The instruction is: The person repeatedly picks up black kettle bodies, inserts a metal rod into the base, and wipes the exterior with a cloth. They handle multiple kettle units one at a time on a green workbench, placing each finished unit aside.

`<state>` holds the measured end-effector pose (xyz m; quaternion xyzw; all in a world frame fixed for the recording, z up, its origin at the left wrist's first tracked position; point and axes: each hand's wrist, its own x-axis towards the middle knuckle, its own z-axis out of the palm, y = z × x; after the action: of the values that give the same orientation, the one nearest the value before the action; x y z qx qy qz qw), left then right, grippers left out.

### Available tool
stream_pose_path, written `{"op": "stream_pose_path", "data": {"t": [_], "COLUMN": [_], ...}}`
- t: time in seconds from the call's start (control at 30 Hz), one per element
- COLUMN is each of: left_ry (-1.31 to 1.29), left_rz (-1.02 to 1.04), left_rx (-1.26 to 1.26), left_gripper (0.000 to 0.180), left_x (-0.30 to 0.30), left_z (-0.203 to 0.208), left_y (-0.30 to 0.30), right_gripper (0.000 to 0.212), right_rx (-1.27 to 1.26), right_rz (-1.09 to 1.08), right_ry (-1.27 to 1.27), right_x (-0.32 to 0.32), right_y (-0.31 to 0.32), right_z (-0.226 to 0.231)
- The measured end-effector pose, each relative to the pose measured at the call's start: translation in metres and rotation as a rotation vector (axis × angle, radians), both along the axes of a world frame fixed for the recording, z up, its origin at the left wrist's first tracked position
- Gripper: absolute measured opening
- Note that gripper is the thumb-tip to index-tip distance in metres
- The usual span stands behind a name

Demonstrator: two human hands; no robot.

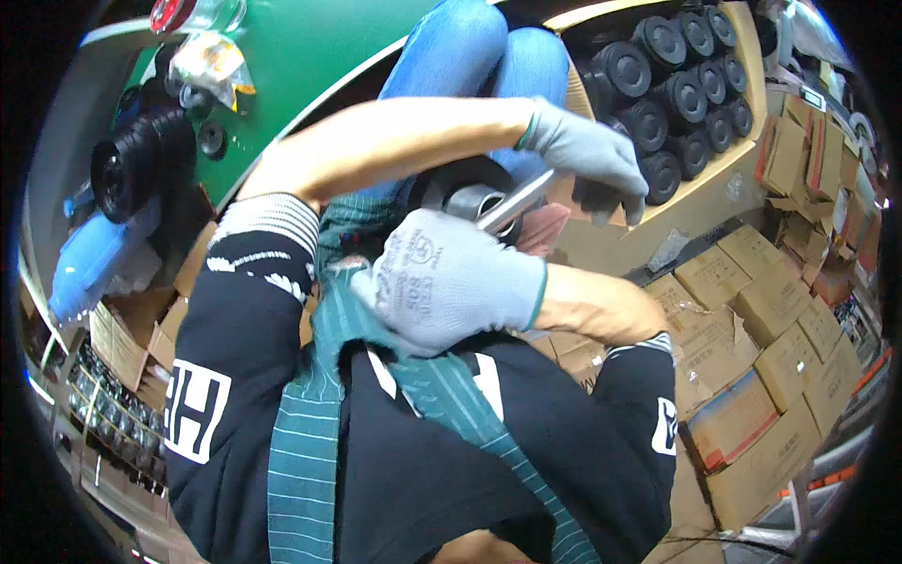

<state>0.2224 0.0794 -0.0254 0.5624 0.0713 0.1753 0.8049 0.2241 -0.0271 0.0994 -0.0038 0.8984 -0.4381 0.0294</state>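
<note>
My arms cross in front of me, both hands in grey gloves with teal cuffs. My right hand (451, 282) is closed, back up, and a shiny metal bar (519, 201) sticks out from its far side. Most of its fingers are hidden. Just beyond it, above my lap, lies a round black part (458, 176) with a metal ring inside, partly covered by the glove. My left hand (592, 162) reaches across to the right, beside an open carton. Its fingers point down, loosely bent, with no object seen in them. A pinkish piece (545, 230) shows below it.
The open carton (752, 160) at far right holds rows of black round parts (684, 94). Closed cartons (752, 301) are stacked at right. On the green tabletop (310, 47) lie a plastic bag (209, 66) and a small black ring (212, 140). Stacked black parts (141, 164) stand at left.
</note>
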Motion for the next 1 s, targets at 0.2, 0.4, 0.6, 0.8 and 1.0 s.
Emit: {"op": "stream_pose_path", "data": {"t": [0.2,0.4,0.6,0.8,1.0], "left_ry": [0.221,0.944,1.441,1.647,1.534], "left_rz": [0.581,0.906,0.490,0.699,0.680], "left_rx": [0.589,0.460,1.055,0.948,1.156], "left_gripper": [0.048,0.038,0.048,0.050,0.048], "left_x": [-0.039,-0.178,-0.115,-0.071,-0.087], "left_z": [0.017,0.145,0.182,0.144,0.129], "left_y": [0.001,-0.029,-0.131,-0.147,-0.140], "right_gripper": [0.048,0.099,0.101,0.108,0.095], "right_rx": [-0.457,-2.009,-1.651,-1.745,-1.959], "right_rz": [-0.237,-0.673,-1.035,-1.019,-0.948], "right_ry": [0.335,0.934,0.681,0.763,0.895], "right_x": [0.025,0.039,-0.005,0.002,0.022], "right_y": [0.018,0.048,0.053,0.069,0.095], "right_z": [0.003,-0.048,-0.050,-0.078,-0.105]}}
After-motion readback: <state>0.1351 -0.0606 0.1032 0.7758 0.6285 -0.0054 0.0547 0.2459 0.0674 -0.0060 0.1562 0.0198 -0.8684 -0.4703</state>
